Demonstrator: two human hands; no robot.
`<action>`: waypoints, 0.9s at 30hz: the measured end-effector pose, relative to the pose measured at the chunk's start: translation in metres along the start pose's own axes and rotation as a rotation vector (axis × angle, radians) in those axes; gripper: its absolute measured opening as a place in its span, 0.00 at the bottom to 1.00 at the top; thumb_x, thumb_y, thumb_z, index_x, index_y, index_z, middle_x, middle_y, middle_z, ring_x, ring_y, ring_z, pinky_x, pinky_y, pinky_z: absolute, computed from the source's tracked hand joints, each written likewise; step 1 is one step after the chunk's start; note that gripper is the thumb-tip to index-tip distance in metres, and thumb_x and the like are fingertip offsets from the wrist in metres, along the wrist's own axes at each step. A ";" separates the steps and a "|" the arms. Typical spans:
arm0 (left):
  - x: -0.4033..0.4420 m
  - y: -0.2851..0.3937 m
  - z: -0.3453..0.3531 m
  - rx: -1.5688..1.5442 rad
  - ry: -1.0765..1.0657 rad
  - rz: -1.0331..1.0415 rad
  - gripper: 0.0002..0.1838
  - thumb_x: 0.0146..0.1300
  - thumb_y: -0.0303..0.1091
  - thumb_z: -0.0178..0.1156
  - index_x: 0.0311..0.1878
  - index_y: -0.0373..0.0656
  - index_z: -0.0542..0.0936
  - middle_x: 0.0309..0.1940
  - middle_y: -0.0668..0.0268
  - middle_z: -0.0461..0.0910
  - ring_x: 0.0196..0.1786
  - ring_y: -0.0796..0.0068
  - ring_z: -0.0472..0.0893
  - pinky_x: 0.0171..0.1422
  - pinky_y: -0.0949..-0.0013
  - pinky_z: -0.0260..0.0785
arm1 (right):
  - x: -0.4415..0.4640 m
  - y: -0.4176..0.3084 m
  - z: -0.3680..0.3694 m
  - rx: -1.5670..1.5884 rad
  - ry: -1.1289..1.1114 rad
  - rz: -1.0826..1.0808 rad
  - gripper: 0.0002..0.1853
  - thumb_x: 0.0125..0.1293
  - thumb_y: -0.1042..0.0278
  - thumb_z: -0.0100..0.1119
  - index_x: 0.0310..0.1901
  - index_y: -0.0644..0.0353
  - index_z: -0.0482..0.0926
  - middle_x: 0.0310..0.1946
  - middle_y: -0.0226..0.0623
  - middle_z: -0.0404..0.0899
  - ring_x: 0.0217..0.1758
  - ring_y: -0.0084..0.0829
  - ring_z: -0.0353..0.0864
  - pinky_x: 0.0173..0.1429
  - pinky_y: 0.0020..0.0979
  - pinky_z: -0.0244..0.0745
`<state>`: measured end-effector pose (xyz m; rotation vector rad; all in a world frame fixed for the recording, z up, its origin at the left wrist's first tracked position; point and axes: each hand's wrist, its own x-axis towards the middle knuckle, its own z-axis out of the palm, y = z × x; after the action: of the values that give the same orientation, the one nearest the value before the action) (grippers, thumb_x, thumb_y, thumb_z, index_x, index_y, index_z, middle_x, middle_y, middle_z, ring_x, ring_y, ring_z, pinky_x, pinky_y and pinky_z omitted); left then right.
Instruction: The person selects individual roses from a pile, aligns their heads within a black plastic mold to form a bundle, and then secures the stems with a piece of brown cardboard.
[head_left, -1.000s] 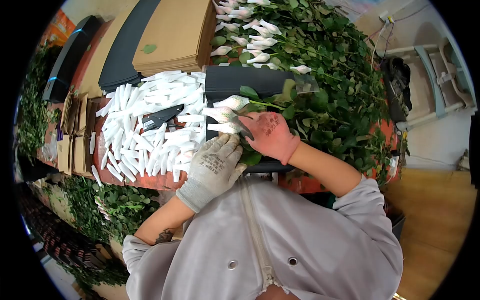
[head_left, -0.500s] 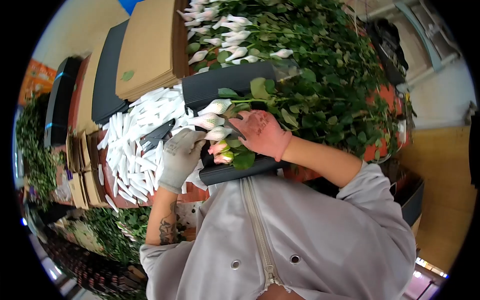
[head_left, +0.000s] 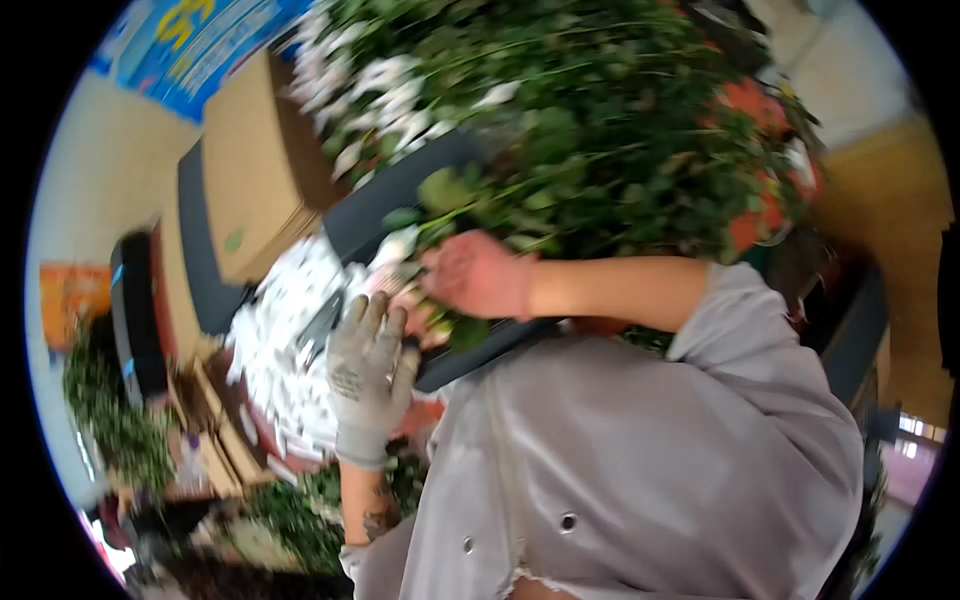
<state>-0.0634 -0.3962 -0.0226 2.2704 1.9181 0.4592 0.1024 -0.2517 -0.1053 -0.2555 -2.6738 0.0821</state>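
My left hand (head_left: 368,370), in a pale grey glove, has its fingers spread beside the rose heads, palm side down. My right hand (head_left: 478,274), in a pink glove, is closed around rose stems near their heads; the fingertips are blurred. Netted rose heads (head_left: 397,248) lie just left of the pink glove, and bare pink blooms (head_left: 428,322) show between the two hands. A dark padded strip (head_left: 485,352) runs under the roses near my jacket. White foam net sleeves (head_left: 290,350) lie in a heap left of the grey glove.
Stacked brown cardboard sheets (head_left: 250,170) stand at the upper left. Beyond my hands lies a dark stack (head_left: 400,195). Leafy rose stems (head_left: 600,130) cover the table's upper right, with more netted heads (head_left: 395,85) at their left. Small folded cardboard pieces (head_left: 215,440) sit lower left.
The whole view has rotated and blurred. My left hand has moved off the rose heads' tips and its fingers have spread. My right hand remains closed at the stems.
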 end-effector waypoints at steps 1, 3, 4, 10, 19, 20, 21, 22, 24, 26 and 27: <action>0.013 0.017 0.006 -0.048 -0.013 0.076 0.29 0.61 0.42 0.54 0.63 0.39 0.66 0.63 0.49 0.65 0.64 0.46 0.64 0.66 0.51 0.56 | -0.005 0.005 0.020 0.097 0.232 -0.082 0.07 0.55 0.66 0.47 0.31 0.56 0.73 0.24 0.33 0.73 0.35 0.25 0.76 0.40 0.28 0.70; 0.005 0.014 0.042 -0.122 0.006 0.107 0.32 0.61 0.43 0.52 0.66 0.37 0.61 0.65 0.46 0.60 0.68 0.44 0.60 0.69 0.51 0.52 | -0.004 0.002 0.038 -0.082 0.173 -0.025 0.04 0.48 0.64 0.55 0.23 0.53 0.74 0.27 0.27 0.77 0.38 0.27 0.76 0.43 0.32 0.72; 0.004 0.015 0.049 -0.144 0.002 0.109 0.33 0.62 0.42 0.52 0.67 0.38 0.59 0.66 0.44 0.58 0.69 0.43 0.57 0.71 0.50 0.50 | -0.003 -0.002 0.015 -0.096 -0.004 0.032 0.05 0.53 0.65 0.52 0.27 0.56 0.75 0.29 0.29 0.76 0.36 0.28 0.75 0.43 0.32 0.71; -0.013 -0.029 0.067 0.023 -0.099 0.043 0.32 0.66 0.49 0.50 0.63 0.32 0.64 0.63 0.41 0.61 0.68 0.43 0.58 0.69 0.50 0.53 | -0.042 -0.065 -0.066 0.166 0.578 0.387 0.31 0.57 0.43 0.51 0.57 0.55 0.69 0.65 0.53 0.58 0.69 0.49 0.55 0.68 0.47 0.50; 0.030 0.004 0.069 -0.149 -0.004 0.156 0.33 0.64 0.51 0.51 0.63 0.33 0.63 0.63 0.41 0.61 0.68 0.44 0.59 0.69 0.50 0.54 | -0.314 -0.124 -0.137 0.024 0.710 1.595 0.12 0.50 0.67 0.63 0.38 0.57 0.79 0.40 0.40 0.79 0.48 0.35 0.78 0.52 0.34 0.73; 0.040 0.013 0.065 -0.194 0.021 0.180 0.33 0.64 0.51 0.52 0.63 0.33 0.63 0.63 0.41 0.61 0.68 0.44 0.59 0.69 0.50 0.54 | -0.343 -0.126 -0.134 -0.016 0.810 1.712 0.13 0.50 0.65 0.63 0.39 0.58 0.78 0.39 0.41 0.79 0.46 0.39 0.78 0.52 0.35 0.73; 0.051 0.023 0.060 -0.238 0.044 0.208 0.34 0.64 0.51 0.52 0.63 0.33 0.63 0.63 0.41 0.61 0.68 0.44 0.59 0.69 0.50 0.54 | -0.367 -0.125 -0.135 -0.058 0.912 1.820 0.14 0.51 0.64 0.62 0.39 0.59 0.78 0.39 0.42 0.79 0.45 0.42 0.78 0.52 0.36 0.72; 0.066 0.034 0.053 -0.303 0.072 0.236 0.34 0.64 0.51 0.52 0.64 0.33 0.63 0.63 0.42 0.61 0.68 0.44 0.59 0.68 0.50 0.54 | -0.385 -0.121 -0.142 -0.131 0.892 1.866 0.15 0.52 0.63 0.61 0.40 0.60 0.78 0.40 0.42 0.79 0.46 0.42 0.78 0.53 0.36 0.72; 0.105 0.056 0.041 -0.393 0.114 0.294 0.34 0.64 0.51 0.52 0.64 0.33 0.63 0.63 0.42 0.61 0.68 0.44 0.59 0.68 0.50 0.54 | -0.429 -0.098 -0.154 -0.217 0.859 1.936 0.16 0.53 0.61 0.61 0.42 0.60 0.78 0.41 0.43 0.80 0.48 0.41 0.78 0.54 0.35 0.72; 0.156 0.082 0.032 -0.509 0.126 0.343 0.35 0.64 0.52 0.52 0.64 0.33 0.62 0.63 0.42 0.62 0.67 0.44 0.59 0.68 0.50 0.54 | -0.478 -0.064 -0.165 -0.297 0.789 2.039 0.17 0.52 0.58 0.62 0.42 0.59 0.79 0.41 0.44 0.80 0.49 0.40 0.78 0.55 0.35 0.72; 0.177 0.095 0.032 -0.541 0.115 0.357 0.35 0.63 0.52 0.52 0.64 0.33 0.62 0.63 0.42 0.62 0.67 0.44 0.59 0.68 0.50 0.55 | -0.500 -0.045 -0.172 -0.364 0.730 2.107 0.18 0.51 0.57 0.63 0.41 0.58 0.79 0.40 0.45 0.80 0.49 0.40 0.78 0.55 0.35 0.72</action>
<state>0.0609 -0.2372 0.0006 2.2292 1.2118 1.0267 0.6123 -0.3896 -0.1620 -2.3380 -0.7137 0.0895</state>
